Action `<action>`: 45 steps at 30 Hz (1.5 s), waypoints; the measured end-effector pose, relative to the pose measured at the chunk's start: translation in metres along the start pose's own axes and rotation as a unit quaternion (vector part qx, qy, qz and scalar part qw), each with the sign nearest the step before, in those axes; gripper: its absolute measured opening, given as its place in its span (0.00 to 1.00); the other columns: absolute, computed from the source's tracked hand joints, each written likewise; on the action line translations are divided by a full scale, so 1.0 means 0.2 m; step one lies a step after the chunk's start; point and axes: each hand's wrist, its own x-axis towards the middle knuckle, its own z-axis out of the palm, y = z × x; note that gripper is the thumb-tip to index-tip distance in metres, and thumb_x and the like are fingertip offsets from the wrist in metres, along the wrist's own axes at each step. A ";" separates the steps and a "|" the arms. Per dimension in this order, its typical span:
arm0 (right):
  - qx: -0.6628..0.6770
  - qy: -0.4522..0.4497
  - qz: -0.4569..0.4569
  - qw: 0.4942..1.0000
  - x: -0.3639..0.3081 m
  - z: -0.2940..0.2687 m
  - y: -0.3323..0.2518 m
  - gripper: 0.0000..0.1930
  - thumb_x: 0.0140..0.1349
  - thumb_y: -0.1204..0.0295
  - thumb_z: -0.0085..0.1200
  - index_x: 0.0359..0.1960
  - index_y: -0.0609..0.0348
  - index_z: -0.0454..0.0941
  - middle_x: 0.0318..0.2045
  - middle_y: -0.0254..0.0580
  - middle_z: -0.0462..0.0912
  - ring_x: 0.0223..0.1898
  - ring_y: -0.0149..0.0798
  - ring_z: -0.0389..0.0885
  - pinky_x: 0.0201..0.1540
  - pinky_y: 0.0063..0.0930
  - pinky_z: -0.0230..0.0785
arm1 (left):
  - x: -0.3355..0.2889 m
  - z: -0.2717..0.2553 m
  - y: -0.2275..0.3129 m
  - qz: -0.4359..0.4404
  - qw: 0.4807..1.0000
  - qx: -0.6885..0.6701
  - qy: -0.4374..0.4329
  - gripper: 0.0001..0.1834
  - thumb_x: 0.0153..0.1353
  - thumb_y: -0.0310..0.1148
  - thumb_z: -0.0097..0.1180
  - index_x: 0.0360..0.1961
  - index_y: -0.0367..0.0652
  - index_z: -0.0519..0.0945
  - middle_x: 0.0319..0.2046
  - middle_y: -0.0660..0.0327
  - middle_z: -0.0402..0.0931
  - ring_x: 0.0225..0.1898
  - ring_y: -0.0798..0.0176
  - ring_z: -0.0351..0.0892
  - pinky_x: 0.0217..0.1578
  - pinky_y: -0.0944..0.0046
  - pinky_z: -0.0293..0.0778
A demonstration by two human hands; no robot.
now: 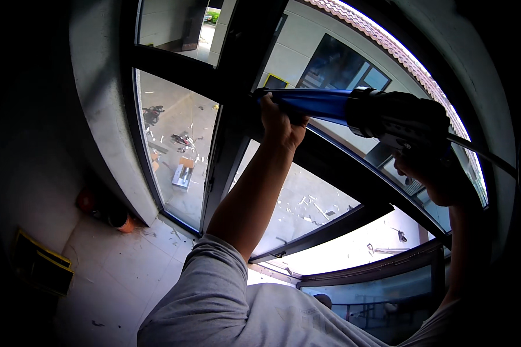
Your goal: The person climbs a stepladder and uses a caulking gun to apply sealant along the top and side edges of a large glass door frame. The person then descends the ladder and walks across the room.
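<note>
Held up across the window is a caulking gun [321, 104] with a blue barrel and a black body, its rod sticking out at the back right. My left hand [282, 122] is closed around the front end of the barrel from below. At the dark body's handle, in shadow, my right hand [431, 173] is closed in a grip. The gun's front end is at the dark window frame [246, 87], by the upright beside the left panes. Its nozzle tip is hidden in the dark, so I cannot tell whether it touches the frame.
Through the glass, a cardboard box [183, 174] and scattered scraps lie on the ground outside. Indoors, a black and yellow case [43, 263] stands at the lower left, near an orange and black object [121, 221] by the wall. An opened window sash [330, 231] hangs below my arms.
</note>
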 end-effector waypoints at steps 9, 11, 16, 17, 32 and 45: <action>-0.260 0.000 -0.103 0.960 -0.44 -0.01 0.25 0.11 0.65 0.72 0.57 0.49 0.45 0.79 0.44 0.41 0.82 0.43 0.39 0.85 0.48 0.39 0.80 | -0.23 0.09 -0.31 -0.101 0.994 -0.023 0.041 0.29 0.67 0.48 0.34 0.60 0.38 0.62 0.51 0.49 0.71 0.52 0.51 0.76 0.46 0.53 0.81; -0.245 -0.006 -0.091 0.965 -0.49 -0.03 0.28 0.12 0.63 0.72 0.58 0.48 0.49 0.78 0.39 0.42 0.82 0.39 0.38 0.84 0.45 0.38 0.79 | -0.23 0.08 -0.34 -0.118 0.993 -0.007 0.017 0.29 0.67 0.49 0.34 0.61 0.39 0.62 0.52 0.49 0.70 0.53 0.51 0.76 0.46 0.53 0.81; -0.145 0.036 -0.028 0.988 -0.63 -0.04 0.17 0.09 0.54 0.75 0.58 0.37 0.58 0.76 0.23 0.40 0.77 0.24 0.35 0.78 0.30 0.30 0.74 | -0.28 -0.03 -0.57 -0.245 0.969 0.022 -0.040 0.31 0.60 0.52 0.58 0.56 0.44 0.65 0.48 0.53 0.72 0.51 0.53 0.76 0.46 0.54 0.81; -0.148 0.048 -0.035 0.987 -0.66 -0.05 0.14 0.08 0.52 0.76 0.58 0.34 0.57 0.75 0.21 0.39 0.76 0.22 0.35 0.76 0.27 0.28 0.71 | -0.30 -0.04 -0.65 -0.264 0.964 0.013 -0.039 0.32 0.60 0.53 0.59 0.56 0.44 0.65 0.49 0.52 0.71 0.51 0.52 0.76 0.47 0.54 0.81; 0.078 0.050 0.099 0.991 -1.35 0.09 0.56 0.11 0.57 0.65 0.57 0.27 0.51 0.66 0.18 0.31 0.66 0.16 0.31 0.64 0.21 0.25 0.55 | -0.58 0.10 -1.16 -0.388 0.921 0.005 -0.024 0.36 0.60 0.47 0.63 0.56 0.37 0.58 0.45 0.49 0.68 0.50 0.49 0.76 0.54 0.47 0.77; -0.088 0.079 0.196 0.973 -1.87 0.10 0.58 0.17 0.64 0.57 0.54 0.21 0.47 0.65 0.15 0.30 0.64 0.16 0.28 0.64 0.21 0.24 0.56 | -0.77 0.10 -1.79 -0.526 0.848 -0.042 -0.058 0.33 0.59 0.44 0.64 0.54 0.41 0.57 0.45 0.49 0.64 0.52 0.48 0.71 0.59 0.41 0.68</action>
